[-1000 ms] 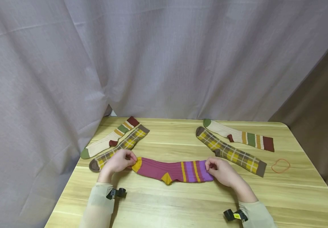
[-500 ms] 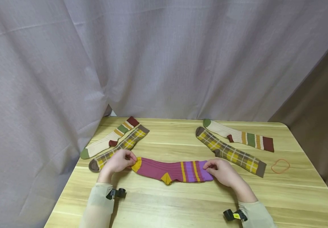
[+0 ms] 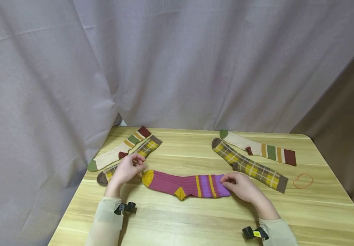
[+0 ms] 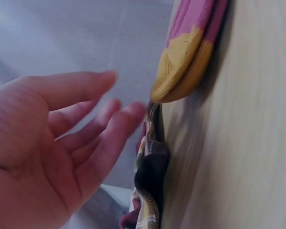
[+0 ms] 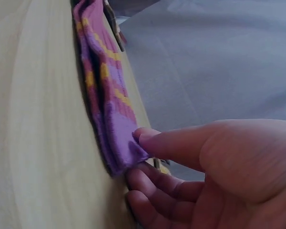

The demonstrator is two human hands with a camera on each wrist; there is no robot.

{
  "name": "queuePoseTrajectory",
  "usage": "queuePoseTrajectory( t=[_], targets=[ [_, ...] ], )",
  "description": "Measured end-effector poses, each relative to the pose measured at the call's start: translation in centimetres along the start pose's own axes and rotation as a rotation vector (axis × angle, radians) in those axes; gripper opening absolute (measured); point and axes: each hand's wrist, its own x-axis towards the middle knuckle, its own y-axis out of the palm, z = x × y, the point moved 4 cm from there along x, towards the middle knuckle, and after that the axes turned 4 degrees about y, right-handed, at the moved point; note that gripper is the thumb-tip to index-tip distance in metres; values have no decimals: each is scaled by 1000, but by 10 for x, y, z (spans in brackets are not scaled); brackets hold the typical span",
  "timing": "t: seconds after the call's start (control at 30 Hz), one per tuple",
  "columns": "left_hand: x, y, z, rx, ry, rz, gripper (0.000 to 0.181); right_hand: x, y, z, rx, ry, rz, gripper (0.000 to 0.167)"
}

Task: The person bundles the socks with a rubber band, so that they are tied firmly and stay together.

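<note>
A pair of magenta socks (image 3: 170,182), with mustard toe and heel and a purple striped cuff, lies stacked flat across the table; two layers show in both wrist views. My left hand (image 3: 128,169) hovers just off the mustard toe (image 4: 181,62), fingers loosely bent and thumb apart, holding nothing. At the other end my right hand (image 3: 241,185) pinches the purple cuff (image 5: 124,138), thumb on top and fingers at the edge. Beyond the left hand lies a yellow-brown plaid sock (image 3: 148,145), partly hidden by that hand.
A cream striped sock (image 3: 107,155) lies beside the left plaid sock. At the right are another plaid sock (image 3: 250,165) and another cream striped sock (image 3: 241,140). An orange rubber band (image 3: 303,181) lies near the table's right edge. A grey curtain (image 3: 177,68) hangs behind.
My left hand has let go of the mustard toe and lifted slightly, its fingers parting. My right hand shifted a little inward along the purple cuff. The socks have stayed in place.
</note>
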Motion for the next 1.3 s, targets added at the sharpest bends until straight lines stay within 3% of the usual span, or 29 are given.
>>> queuePoseTrajectory(
  t=[0.1, 0.2, 0.4, 0.6, 1.03, 1.3],
  targets=[
    [7, -3, -3, 41, 28, -75, 27, -1, -4, 2, 12, 7, -6, 10],
    [18, -5, -4, 71, 43, -101, 35, -1, -7, 4, 39, 36, -4, 14],
    [41, -3, 5, 121, 35, -84, 42, 0, -10, 5, 90, 49, -9, 17],
    [55, 3, 11, 183, 20, -45, 48, -1, -12, 5, 144, 68, -44, 17],
    [61, 10, 10, 233, -46, -39, 48, -3, -13, 9, 168, 63, -65, 20],
    [65, 17, 4, 244, -27, -25, 43, -3, -12, 10, 158, 61, -62, 20]
  ],
)
